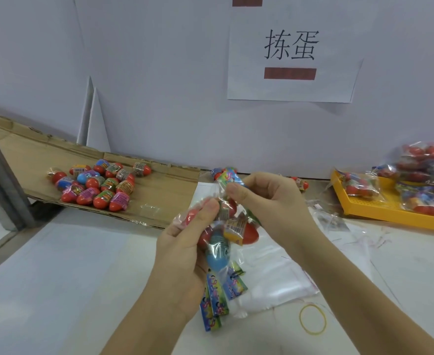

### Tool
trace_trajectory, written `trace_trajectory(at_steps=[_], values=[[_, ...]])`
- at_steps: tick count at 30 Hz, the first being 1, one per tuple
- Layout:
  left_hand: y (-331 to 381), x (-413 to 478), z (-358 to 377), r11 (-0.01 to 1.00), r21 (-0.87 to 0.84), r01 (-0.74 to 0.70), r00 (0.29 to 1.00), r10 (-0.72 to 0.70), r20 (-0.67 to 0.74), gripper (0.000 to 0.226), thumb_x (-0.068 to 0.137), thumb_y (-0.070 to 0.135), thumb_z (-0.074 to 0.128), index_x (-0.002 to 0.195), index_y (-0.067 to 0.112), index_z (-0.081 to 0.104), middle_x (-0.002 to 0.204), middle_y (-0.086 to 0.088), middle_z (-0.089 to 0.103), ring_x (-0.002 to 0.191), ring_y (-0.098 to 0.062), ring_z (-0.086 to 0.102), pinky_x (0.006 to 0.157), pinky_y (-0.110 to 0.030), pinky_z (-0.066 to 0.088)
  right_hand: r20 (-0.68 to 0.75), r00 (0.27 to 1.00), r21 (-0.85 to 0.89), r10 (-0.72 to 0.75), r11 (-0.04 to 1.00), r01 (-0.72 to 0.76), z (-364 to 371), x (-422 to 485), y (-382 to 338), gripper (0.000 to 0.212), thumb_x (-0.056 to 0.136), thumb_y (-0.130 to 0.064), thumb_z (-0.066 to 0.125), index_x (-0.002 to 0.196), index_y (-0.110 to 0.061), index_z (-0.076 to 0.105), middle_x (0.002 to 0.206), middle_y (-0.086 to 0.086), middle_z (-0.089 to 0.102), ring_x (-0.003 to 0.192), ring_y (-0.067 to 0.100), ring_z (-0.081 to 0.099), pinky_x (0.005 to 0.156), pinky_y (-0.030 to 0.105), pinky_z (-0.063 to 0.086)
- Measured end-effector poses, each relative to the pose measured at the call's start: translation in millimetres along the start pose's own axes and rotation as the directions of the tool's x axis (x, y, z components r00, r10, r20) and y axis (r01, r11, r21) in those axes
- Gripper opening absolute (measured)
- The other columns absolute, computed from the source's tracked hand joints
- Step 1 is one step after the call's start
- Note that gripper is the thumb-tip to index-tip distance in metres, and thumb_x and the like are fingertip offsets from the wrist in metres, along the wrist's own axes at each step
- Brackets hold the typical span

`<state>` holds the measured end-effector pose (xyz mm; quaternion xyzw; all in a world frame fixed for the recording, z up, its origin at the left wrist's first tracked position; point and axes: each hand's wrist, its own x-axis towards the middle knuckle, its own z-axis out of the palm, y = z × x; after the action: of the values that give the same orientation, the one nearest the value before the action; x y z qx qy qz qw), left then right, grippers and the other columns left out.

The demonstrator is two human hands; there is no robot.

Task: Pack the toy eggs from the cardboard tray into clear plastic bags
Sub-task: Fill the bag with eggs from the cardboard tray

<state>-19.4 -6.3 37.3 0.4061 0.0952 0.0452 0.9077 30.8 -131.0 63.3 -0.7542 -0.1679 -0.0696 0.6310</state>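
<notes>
At frame centre a clear bag [221, 234] holds red and blue eggs [217, 254] and colourful printed strips [214, 303]. The left hand [185, 242] grips its side and the right hand [269, 201] pinches its top. It hangs over flat empty bags [269, 272]. At left, loose eggs [98, 185] lie on the cardboard tray [164, 190], their labels too small to read. At right, a yellow tray [379, 208] carries filled bags [425, 172]. A wall sign [291, 47] at upper right reads "拣蛋".
</notes>
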Motion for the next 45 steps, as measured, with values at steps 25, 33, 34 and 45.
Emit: trace_trajectory(at_steps=[25,33,34,45], values=[[23.8,8.2,-12.0,0.993,-0.032,-0.111,0.993,0.112,0.039,0.028,0.057,0.029,0.076,0.079,0.013,0.079,0.088,-0.009,0.076,0.071,-0.018,0.073,0.056,-0.025,0.057,0.328,0.937,-0.018,0.121,0.992,-0.122,-22.3,4.8,-11.3,0.028,0.063,-0.046,0.074,0.077,-0.023,0.077,0.072,-0.001,0.072,0.049,0.017,0.065,0.032,0.021,0.038],[18.2,12.5,-11.5,0.999,0.041,-0.02,0.998,0.017,0.068,0.022,0.048,0.012,0.076,0.07,0.011,0.079,0.085,-0.012,0.076,0.07,-0.018,0.074,0.068,-0.032,0.061,0.184,0.979,0.052,0.088,0.994,-0.099,-24.0,6.6,-12.8,0.006,0.087,-0.013,0.066,0.082,-0.013,0.07,0.064,0.0,0.069,0.046,0.017,0.063,0.035,0.023,0.045],[19.0,13.1,-11.8,0.998,0.048,-0.03,0.998,0.027,0.06,0.019,0.049,0.01,0.075,0.067,0.011,0.079,0.082,-0.011,0.076,0.067,-0.018,0.074,0.064,-0.031,0.062,0.172,0.982,0.047,0.08,0.995,-0.09,-25.5,7.0,-13.9,0.005,0.086,-0.011,0.067,0.081,-0.012,0.07,0.062,-0.001,0.069,0.045,0.017,0.062,0.038,0.024,0.048],[21.1,14.0,-19.0,0.997,0.078,-0.017,0.976,0.0,0.219,0.036,0.05,0.014,0.079,0.086,0.008,0.077,0.096,-0.015,0.075,0.083,-0.028,0.074,0.061,-0.027,0.059,0.082,0.994,0.131,0.078,0.987,-0.088,-27.6,12.1,-4.7,0.007,0.09,-0.008,0.061,0.086,-0.009,0.067,0.07,0.007,0.071,0.055,0.021,0.068,0.044,0.029,0.055]])
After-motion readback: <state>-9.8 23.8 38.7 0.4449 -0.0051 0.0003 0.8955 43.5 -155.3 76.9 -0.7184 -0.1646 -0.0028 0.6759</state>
